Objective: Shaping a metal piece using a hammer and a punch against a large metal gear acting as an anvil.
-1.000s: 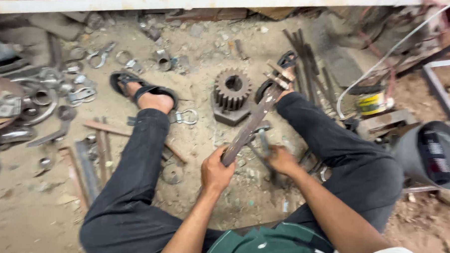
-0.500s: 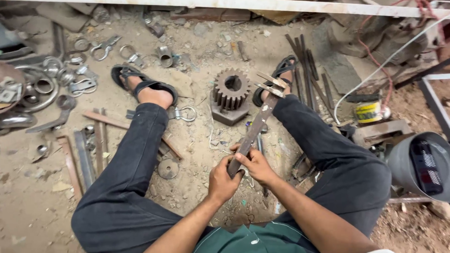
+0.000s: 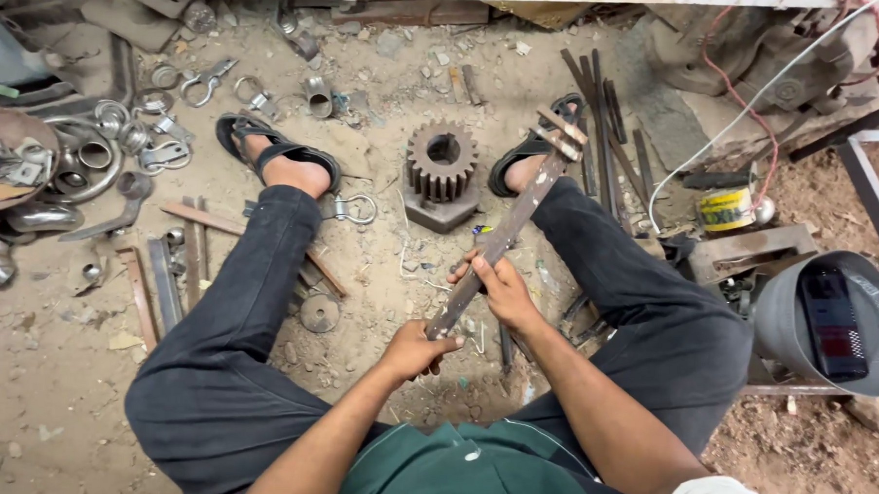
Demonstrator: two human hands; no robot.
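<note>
Gripping a long, rusty flat metal bar (image 3: pixel 503 238) with both hands, a person sits on a sandy workshop floor (image 3: pixel 380 274), legs stretched out in dark trousers and black sandals. The bar slants from near the lap up toward the right foot, where short cross-pieces sit at its far end beside the right sandal (image 3: pixel 532 155). The left hand (image 3: pixel 414 351) is wrapped closed around the bar's lower end; the right hand (image 3: pixel 501 288) is curled around its middle, fingers folded over the metal.

Just beyond the bar, between the two feet, a heavy toothed gear (image 3: pixel 441 161) stands on a block-shaped base. A small shackle (image 3: pixel 355 209) lies by the left ankle, and a round metal disc (image 3: pixel 318 313) rests beside the left knee. Several flat strips (image 3: pixel 170 281) lie on the sand to the left, near a heap of rings, clamps and pipe elbows (image 3: pixel 102 148). A bundle of thin rods (image 3: pixel 600 107) lies past the right foot. To the right, a yellow tin (image 3: pixel 725 208) sits near a white cable (image 3: pixel 756 102), and a grey welding mask (image 3: pixel 827 319) lies face up at the frame's edge.
</note>
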